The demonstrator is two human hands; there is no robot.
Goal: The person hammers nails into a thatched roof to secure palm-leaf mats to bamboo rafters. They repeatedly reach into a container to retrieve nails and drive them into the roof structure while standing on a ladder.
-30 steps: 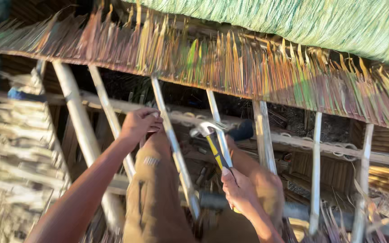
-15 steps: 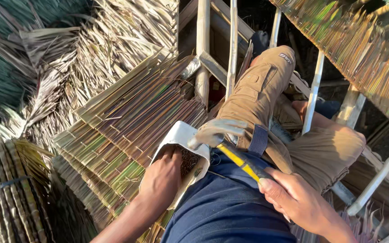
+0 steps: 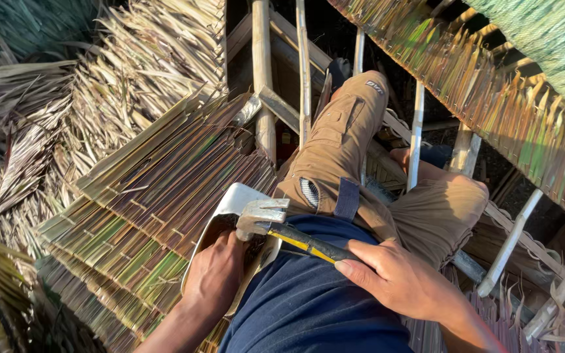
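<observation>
My right hand (image 3: pixel 403 284) grips the black and yellow handle of a claw hammer (image 3: pixel 276 225), whose steel head lies over a white pouch (image 3: pixel 233 202) at my left hip. My left hand (image 3: pixel 216 278) reaches into that pouch, its fingers hidden inside. I sit on a roof frame in tan trousers (image 3: pixel 348 150) and a dark blue shirt (image 3: pixel 308 301).
Layered panels of woven palm thatch (image 3: pixel 145 196) lie to my left, with loose dry fronds (image 3: pixel 145 72) beyond. Wooden rafters and thin battens (image 3: pixel 263 78) run under my legs with open gaps between. A thatch row (image 3: pixel 492 98) hangs along the upper right.
A second ago I looked up at the thatch edge with my left hand on a batten. The view has since swung down, and my left hand is in the pouch, the hammer held across my lap.
</observation>
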